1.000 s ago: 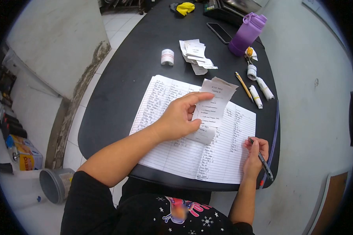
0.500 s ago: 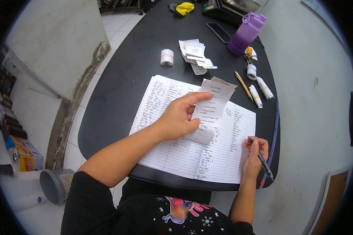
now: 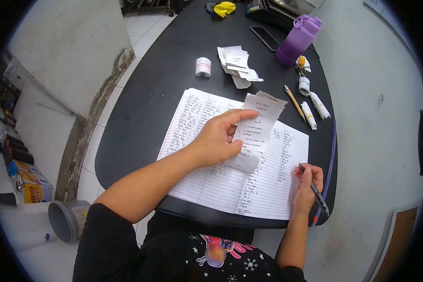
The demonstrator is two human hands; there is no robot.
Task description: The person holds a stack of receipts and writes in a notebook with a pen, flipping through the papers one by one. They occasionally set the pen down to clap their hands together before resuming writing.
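Note:
My left hand (image 3: 221,138) grips a few printed paper receipts (image 3: 257,126) between thumb and fingers, above an open notebook (image 3: 202,188). The top slip reads "Table 9" and lists dishes. A lower slip hangs below it. My right hand (image 3: 309,185) is closed around a black pen (image 3: 318,197) at the notebook's right edge, its upper end pointing down toward me. Handwritten columns fill much of the left page and part of the right page. Past the notebook lie a loose pile of receipts (image 3: 239,66) and a small paper roll (image 3: 203,67).
On the black table (image 3: 141,108) stand a purple bottle (image 3: 298,40), a phone (image 3: 264,38), a second pen (image 3: 294,102) and several rolled papers (image 3: 319,105). A yellow and grey cloth (image 3: 221,9) lies at the far end. A grey bucket (image 3: 63,221) is on the floor at left.
The view has shifted slightly. Both hands keep their hold on the receipts and the pen, with almost no movement.

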